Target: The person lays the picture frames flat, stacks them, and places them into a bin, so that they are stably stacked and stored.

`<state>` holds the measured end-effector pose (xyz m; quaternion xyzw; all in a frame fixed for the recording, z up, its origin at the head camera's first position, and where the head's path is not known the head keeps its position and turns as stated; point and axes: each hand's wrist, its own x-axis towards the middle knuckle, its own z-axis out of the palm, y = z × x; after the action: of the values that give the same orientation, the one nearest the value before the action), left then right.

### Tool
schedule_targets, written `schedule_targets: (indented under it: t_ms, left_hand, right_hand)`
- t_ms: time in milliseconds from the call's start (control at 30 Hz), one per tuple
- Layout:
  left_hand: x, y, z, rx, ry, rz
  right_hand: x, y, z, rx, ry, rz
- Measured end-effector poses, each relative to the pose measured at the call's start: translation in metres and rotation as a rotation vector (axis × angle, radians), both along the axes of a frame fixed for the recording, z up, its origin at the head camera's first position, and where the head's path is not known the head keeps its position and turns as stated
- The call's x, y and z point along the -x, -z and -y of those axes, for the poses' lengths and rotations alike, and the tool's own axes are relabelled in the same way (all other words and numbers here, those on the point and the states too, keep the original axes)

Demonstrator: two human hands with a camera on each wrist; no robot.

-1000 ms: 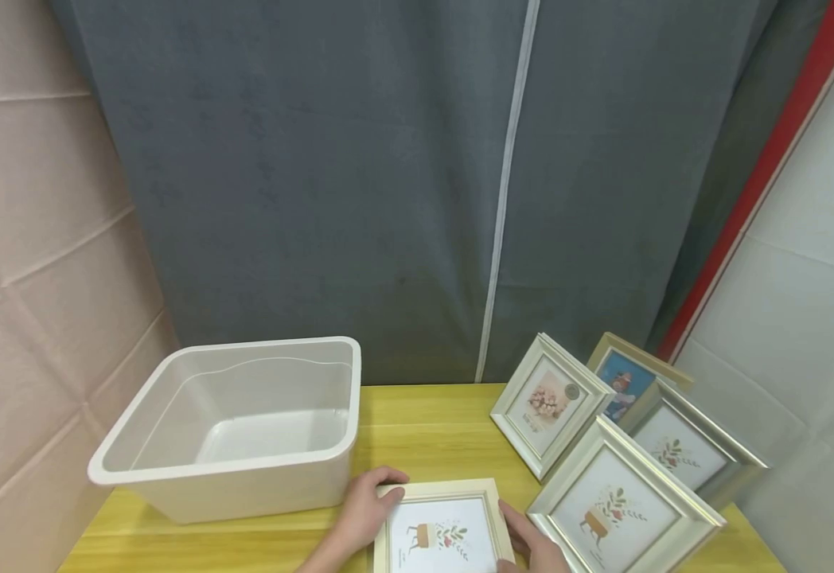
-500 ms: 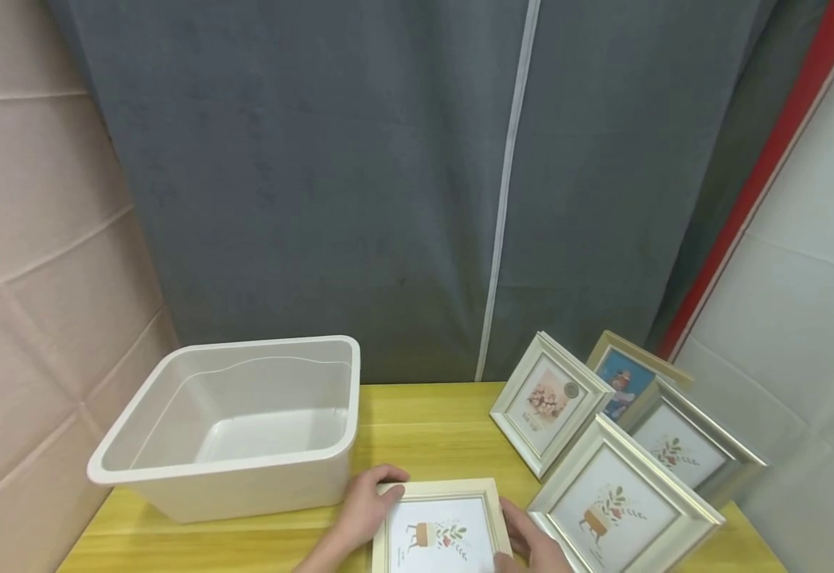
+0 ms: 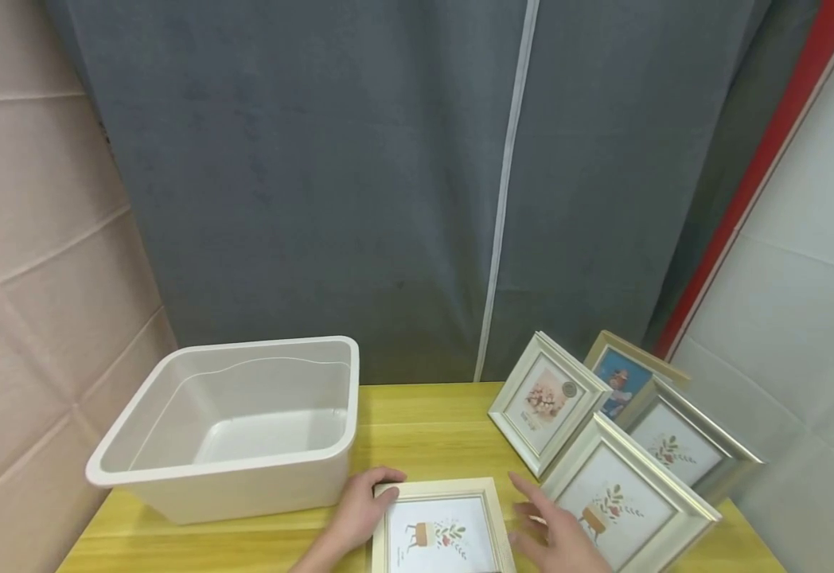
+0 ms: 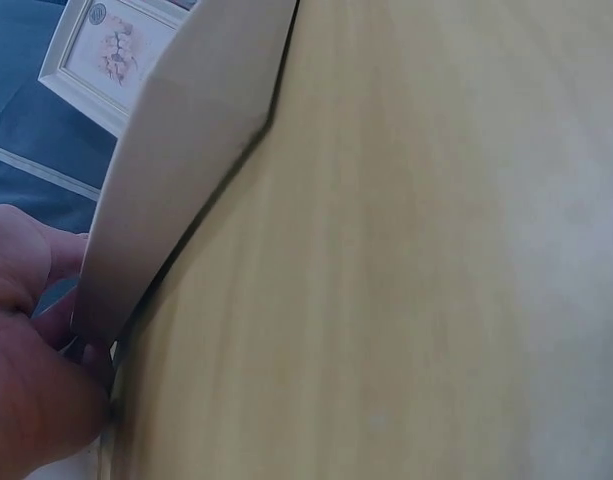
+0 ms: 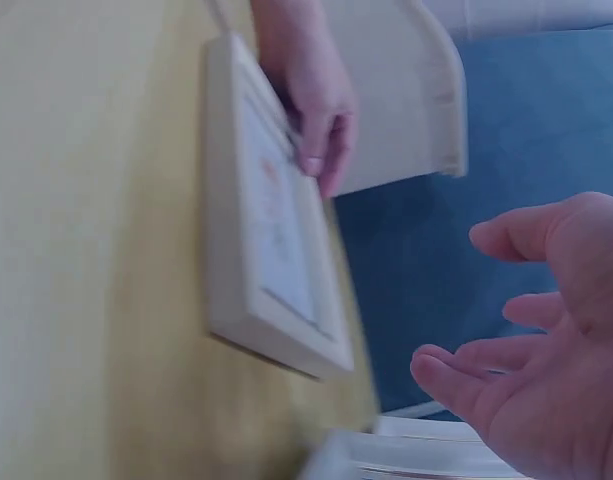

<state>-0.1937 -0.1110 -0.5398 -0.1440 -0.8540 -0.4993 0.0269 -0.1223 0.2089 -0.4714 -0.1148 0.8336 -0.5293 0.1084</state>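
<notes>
A cream picture frame with a deer-and-flowers print lies face up at the table's near edge. My left hand holds its far left corner, thumb on the top face. In the left wrist view the fingers of that hand are at one end of the frame's pale side. To the right of the frame, my right hand is apart from it, fingers spread and holding nothing. The right wrist view shows that hand with thumb and fingers well apart, while the frame lies beyond.
A pale plastic tub stands left of the frame. Several standing frames crowd the right side: a floral one, a gold-edged photo, a silver one and a deer print. A grey curtain hangs behind the table.
My right hand has let go of the cream frame's right side and moved right, its fingers spreading. The left hand and the frame have barely moved.
</notes>
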Motion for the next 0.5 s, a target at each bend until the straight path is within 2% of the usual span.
schedule_targets:
  t_ms: [233, 333, 500]
  left_hand:
    - [-0.001, 0.001, 0.002, 0.001, 0.01, -0.01]
    - [-0.002, 0.0, 0.002, 0.001, 0.004, -0.011]
    - [-0.004, -0.001, 0.002, 0.009, -0.012, -0.012]
  right_hand:
    - [-0.004, -0.055, -0.022, -0.121, 0.049, -0.105]
    - [-0.008, -0.072, -0.035, -0.179, 0.087, -0.198]
    - [-0.014, -0.093, -0.059, -0.244, 0.188, -0.394]
